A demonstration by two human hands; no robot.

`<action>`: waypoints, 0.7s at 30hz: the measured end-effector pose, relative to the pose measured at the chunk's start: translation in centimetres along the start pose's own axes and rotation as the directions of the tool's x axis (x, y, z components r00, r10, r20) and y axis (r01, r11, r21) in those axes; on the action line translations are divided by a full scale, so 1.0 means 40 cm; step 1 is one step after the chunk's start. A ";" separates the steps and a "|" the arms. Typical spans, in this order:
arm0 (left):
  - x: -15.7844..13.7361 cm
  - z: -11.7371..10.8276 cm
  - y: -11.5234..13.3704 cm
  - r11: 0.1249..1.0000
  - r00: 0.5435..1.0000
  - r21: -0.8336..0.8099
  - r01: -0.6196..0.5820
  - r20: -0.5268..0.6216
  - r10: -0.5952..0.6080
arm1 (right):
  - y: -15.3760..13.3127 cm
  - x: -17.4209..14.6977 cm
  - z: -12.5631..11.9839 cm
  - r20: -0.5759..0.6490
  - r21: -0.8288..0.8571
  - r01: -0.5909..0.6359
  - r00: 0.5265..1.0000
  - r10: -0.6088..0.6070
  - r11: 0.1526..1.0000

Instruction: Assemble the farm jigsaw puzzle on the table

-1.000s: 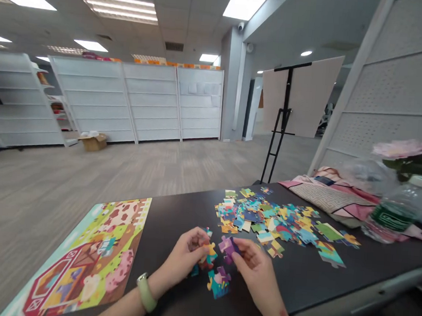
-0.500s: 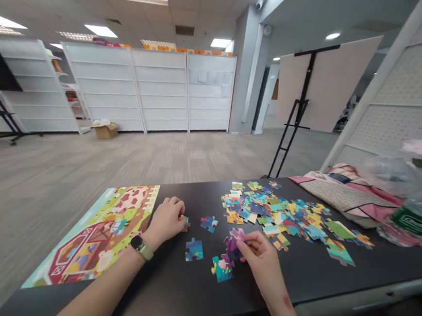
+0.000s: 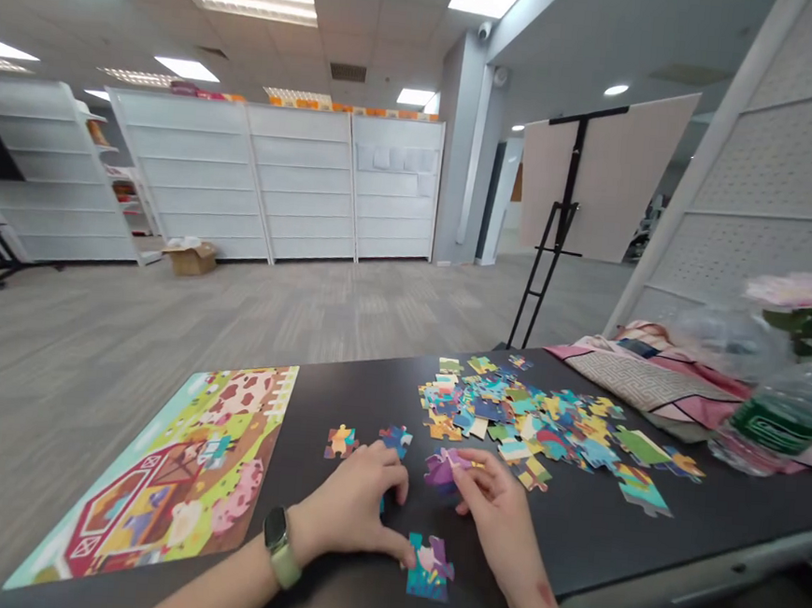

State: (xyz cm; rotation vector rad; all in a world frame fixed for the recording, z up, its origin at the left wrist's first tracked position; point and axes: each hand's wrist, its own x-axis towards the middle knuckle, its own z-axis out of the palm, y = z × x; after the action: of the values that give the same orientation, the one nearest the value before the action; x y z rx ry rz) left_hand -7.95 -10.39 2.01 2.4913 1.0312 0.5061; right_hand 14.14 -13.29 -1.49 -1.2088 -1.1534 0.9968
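The purple puzzle piece (image 3: 441,467) sat at the fingertips of the right hand (image 3: 494,517), just above the black table (image 3: 641,538) and a little nearer the person than the big heap of loose pieces (image 3: 543,427). The right hand reached in from the lower right, palm turned down and wrist low, with its fingers curled and pinched closed on the near edge of that purple piece.

The left hand (image 3: 354,506) lay palm down on the table just beside the right one, forearm coming in from the lower left with a watch (image 3: 279,542) on the wrist. Its fingers were spread loosely and flat; the thumb tip touched the small joined cluster of teal and pink pieces (image 3: 429,565) near the table's front edge, but it gripped nothing. A blue piece (image 3: 396,436) lay just beyond its fingertips, and an orange piece (image 3: 340,440) sat a little further to the left. The farm picture sheet (image 3: 173,482) lay well left of both hands.
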 end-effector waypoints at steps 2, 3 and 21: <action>0.001 -0.016 -0.003 1.000 1.000 0.015 0.013 -0.019 -0.013 | -0.007 -0.005 0.004 -0.002 -0.012 0.002 1.000 -0.002 1.000; 0.001 -0.026 -0.007 0.999 0.999 0.035 0.031 -0.027 -0.030 | -0.011 -0.007 0.002 -0.013 -0.017 0.007 1.000 -0.007 1.000; 0.030 -0.015 0.017 0.988 0.988 0.056 -0.141 0.072 0.137 | -0.012 -0.021 -0.068 0.046 -0.477 0.154 0.988 -0.150 0.865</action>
State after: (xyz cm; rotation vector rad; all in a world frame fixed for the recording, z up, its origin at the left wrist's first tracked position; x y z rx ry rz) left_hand -7.04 -9.82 3.04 2.6282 0.8632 0.4340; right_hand 16.68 -14.61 -1.10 -1.4727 -1.5351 0.6069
